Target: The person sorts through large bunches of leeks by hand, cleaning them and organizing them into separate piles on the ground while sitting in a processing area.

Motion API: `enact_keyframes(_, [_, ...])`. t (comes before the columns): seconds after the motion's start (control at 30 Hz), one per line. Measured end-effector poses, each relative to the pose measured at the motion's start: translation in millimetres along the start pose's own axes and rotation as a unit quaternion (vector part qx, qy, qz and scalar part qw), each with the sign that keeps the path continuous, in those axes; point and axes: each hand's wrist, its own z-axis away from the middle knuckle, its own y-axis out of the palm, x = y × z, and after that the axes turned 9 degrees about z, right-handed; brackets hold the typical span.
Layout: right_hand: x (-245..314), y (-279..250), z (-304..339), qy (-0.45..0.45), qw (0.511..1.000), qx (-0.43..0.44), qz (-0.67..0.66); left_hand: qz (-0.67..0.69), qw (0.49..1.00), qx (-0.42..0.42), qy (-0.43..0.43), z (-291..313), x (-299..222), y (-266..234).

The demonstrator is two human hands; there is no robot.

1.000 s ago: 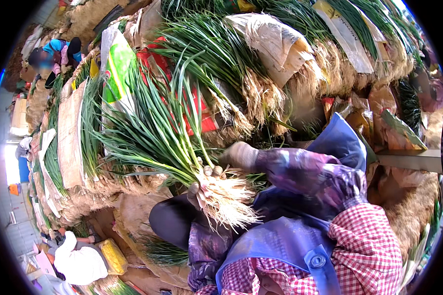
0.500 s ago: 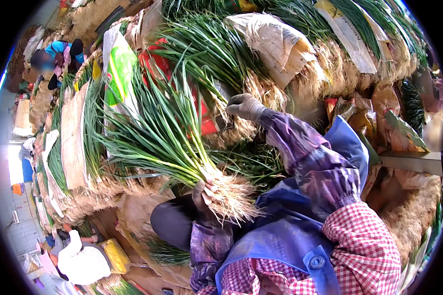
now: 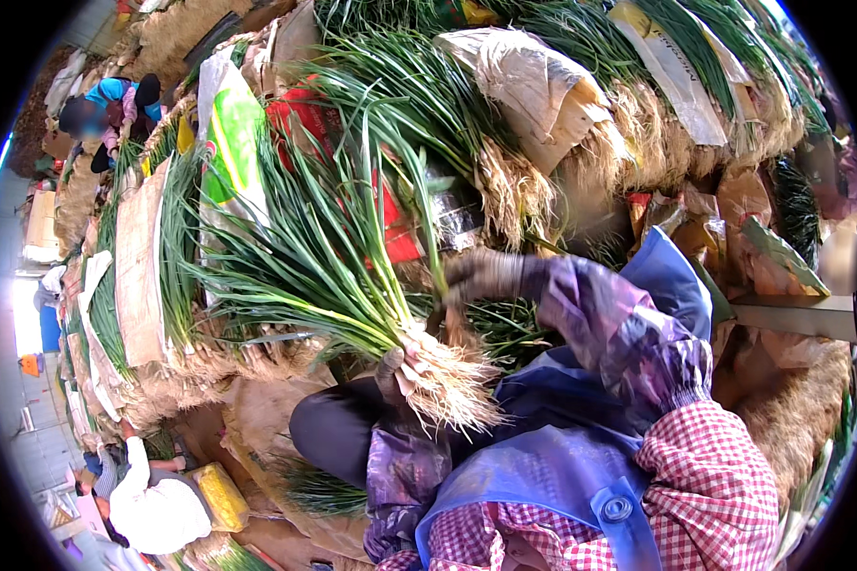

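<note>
A thick bunch of green onions [image 3: 338,276], with long leaves pointing up and left and pale stringy roots to the lower right, is gripped near its white ends. My left hand [image 3: 390,376], in a grey-brown glove, is closed around it. My right hand [image 3: 486,276], also gloved and smeared by motion, is just right of that bunch. It appears closed on a thin green onion stalk [image 3: 436,252], whose leaves run upward and whose brownish roots hang below. Its fingers are partly blurred. Beyond lies a pile of green onions [image 3: 419,105] with roots facing me.
Stacked green onions with sacking [image 3: 543,86] run along the far side. Another row, covered by tan sheets [image 3: 143,266], extends left. Loose leaves [image 3: 509,328] lie before my apron. A metal bar [image 3: 795,314] is at right. A person in white [image 3: 157,504] works at lower left; others are far left.
My right hand has drawn back from the far pile toward the held bunch, bringing a thin green onion stalk with it. My left hand and its bunch stay nearly in place.
</note>
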Motion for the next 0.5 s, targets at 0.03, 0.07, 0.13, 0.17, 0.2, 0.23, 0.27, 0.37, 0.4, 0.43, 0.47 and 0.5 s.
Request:
enact_keyframes(0.03, [-18,12,0,-0.043,0.997,0.051,0.03,-0.007,1.0,0.005,-0.017,-2,1,-4])
enact_keyframes(0.07, [-21,14,1,-0.026,0.999,0.034,0.034,-0.012,1.0,0.005,0.002,-4,8,10])
enact_keyframes(0.13, [-20,21,-4,-0.005,0.999,0.012,0.04,-0.066,0.997,-0.013,-0.029,-1,-4,-13])
enact_keyframes(0.17, [1,27,-4,0.066,0.997,0.002,-0.045,-0.087,0.995,-0.025,-0.037,0,-7,-19])
enact_keyframes(0.2, [8,27,-10,0.058,0.995,-0.07,-0.036,-0.091,0.994,-0.005,-0.061,1,-9,-16])
enact_keyframes(0.23, [14,24,-16,0.051,0.988,-0.145,-0.026,-0.095,0.991,0.017,-0.087,0,-10,-13])
enact_keyframes(0.27, [7,20,-31,0.073,0.963,-0.237,0.103,-0.072,0.991,0.021,-0.111,-1,-10,-15])
enact_keyframes(0.37, [26,40,-38,0.134,0.875,-0.241,0.398,-0.034,0.99,-0.042,-0.127,2,-9,-20])
enact_keyframes(0.4, [28,42,-42,0.168,0.825,-0.151,0.518,-0.039,0.991,-0.039,-0.118,2,-7,-21])
enact_keyframes(0.43, [23,51,-30,0.107,0.812,-0.172,0.547,-0.044,0.992,-0.035,-0.109,1,-5,-23])
enact_keyframes(0.47, [24,49,-29,0.126,0.811,-0.163,0.548,-0.052,0.992,-0.037,-0.107,0,-4,-24])
enact_keyframes(0.5, [25,45,-28,0.146,0.809,-0.155,0.548,-0.06,0.992,-0.039,-0.104,-1,-4,-25])
